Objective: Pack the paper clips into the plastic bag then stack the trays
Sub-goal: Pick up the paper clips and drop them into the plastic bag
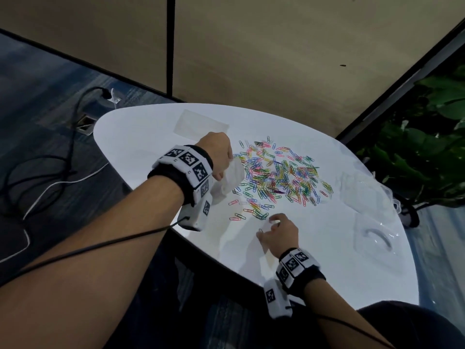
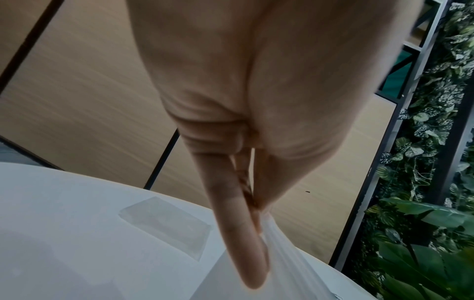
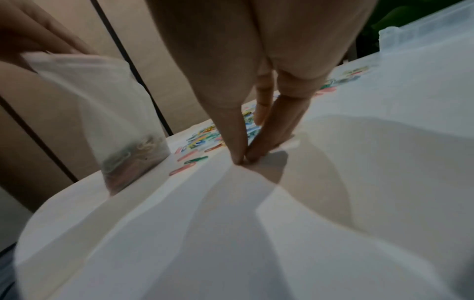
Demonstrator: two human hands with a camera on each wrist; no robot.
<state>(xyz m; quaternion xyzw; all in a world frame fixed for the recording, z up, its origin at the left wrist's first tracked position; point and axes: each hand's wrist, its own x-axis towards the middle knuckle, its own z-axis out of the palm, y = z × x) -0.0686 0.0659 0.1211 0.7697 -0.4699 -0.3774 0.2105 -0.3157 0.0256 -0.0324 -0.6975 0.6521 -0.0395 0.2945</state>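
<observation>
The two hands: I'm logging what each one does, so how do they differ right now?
The left hand is raised over the table, gripping the plastic bag by its top; the right hand is low, fingertips on the tabletop. The left holds a bag with a few clips inside; the right pinches at a paper clip near the pile. Both wear marker wristbands.

Both my hands over the tabletop

My left hand [image 1: 218,149] hung raised, fingers [image 2: 238,233] pinching the plastic bag [image 1: 230,178]; my right hand [image 1: 279,234] reached low, thumb and fingertips [image 3: 239,156] pressed together at the surface.
</observation>
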